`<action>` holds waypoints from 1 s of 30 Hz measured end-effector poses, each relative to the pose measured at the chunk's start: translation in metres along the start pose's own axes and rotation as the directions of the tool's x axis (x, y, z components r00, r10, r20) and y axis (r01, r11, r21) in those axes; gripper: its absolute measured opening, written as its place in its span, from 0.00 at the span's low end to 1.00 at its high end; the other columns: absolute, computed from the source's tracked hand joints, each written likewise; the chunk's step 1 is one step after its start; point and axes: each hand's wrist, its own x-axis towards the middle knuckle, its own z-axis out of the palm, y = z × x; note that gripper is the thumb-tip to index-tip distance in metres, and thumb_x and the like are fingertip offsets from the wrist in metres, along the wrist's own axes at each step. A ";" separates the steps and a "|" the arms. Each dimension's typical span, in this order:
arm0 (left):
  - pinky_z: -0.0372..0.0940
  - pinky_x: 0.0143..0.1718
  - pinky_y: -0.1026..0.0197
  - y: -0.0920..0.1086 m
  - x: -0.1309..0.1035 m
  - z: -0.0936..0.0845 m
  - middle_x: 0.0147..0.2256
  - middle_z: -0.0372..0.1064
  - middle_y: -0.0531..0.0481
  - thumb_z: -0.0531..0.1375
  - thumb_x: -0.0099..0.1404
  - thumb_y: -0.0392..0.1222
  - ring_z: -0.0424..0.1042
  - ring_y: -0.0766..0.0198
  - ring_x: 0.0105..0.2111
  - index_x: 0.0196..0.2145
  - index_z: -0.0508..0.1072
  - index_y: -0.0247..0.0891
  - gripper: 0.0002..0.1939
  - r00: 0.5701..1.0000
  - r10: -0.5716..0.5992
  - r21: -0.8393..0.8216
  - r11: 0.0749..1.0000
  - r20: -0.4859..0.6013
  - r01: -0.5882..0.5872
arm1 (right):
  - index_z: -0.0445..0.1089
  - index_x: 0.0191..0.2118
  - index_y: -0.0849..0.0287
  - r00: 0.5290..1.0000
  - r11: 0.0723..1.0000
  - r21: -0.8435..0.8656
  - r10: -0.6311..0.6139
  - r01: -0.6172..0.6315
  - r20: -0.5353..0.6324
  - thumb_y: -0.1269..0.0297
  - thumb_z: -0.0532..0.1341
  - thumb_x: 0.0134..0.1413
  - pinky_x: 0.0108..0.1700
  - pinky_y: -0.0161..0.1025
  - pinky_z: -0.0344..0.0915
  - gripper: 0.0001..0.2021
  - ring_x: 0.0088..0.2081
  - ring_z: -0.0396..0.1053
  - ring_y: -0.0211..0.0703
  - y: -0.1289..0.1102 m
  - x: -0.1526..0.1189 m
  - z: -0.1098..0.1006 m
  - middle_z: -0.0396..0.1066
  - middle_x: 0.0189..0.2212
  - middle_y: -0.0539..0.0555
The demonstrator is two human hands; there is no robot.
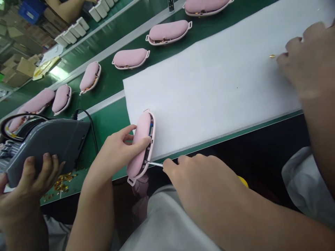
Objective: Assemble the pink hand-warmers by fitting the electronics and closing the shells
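Note:
A pink oval case (140, 143) with its two shells parted along one side stands tilted at the front edge of the white sheet. Dark and blue inner parts show in the gap. My left hand (117, 150) grips it, thumb at the gap and fingers around the far side. My right hand (193, 177) is closed around a tool with a thin metal shaft (156, 164), whose tip sits in the gap near the lower end. Its handle is hidden in my fist. A yellow piece (243, 181) shows behind my wrist; I cannot tell whether it belongs to the tool.
Several similar pink cases (131, 58) lie along the green bench. A white sheet (209, 90) covers its front. At left, a co-worker's hand (39, 177) holds a grey corded device (49, 146) near gold scraps (62, 183). Another co-worker's hand (311, 62) is at right.

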 end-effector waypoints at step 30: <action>0.69 0.30 0.61 -0.034 0.019 -0.009 0.26 0.75 0.53 0.63 0.44 0.55 0.74 0.56 0.30 0.40 0.77 0.45 0.25 0.986 0.108 -0.312 0.948 0.125 -0.065 | 0.69 0.29 0.57 0.992 0.995 -0.008 -0.097 0.097 -0.085 0.66 0.46 0.65 0.24 0.36 0.43 0.18 0.18 0.57 0.32 0.011 0.004 0.027 0.65 0.17 0.47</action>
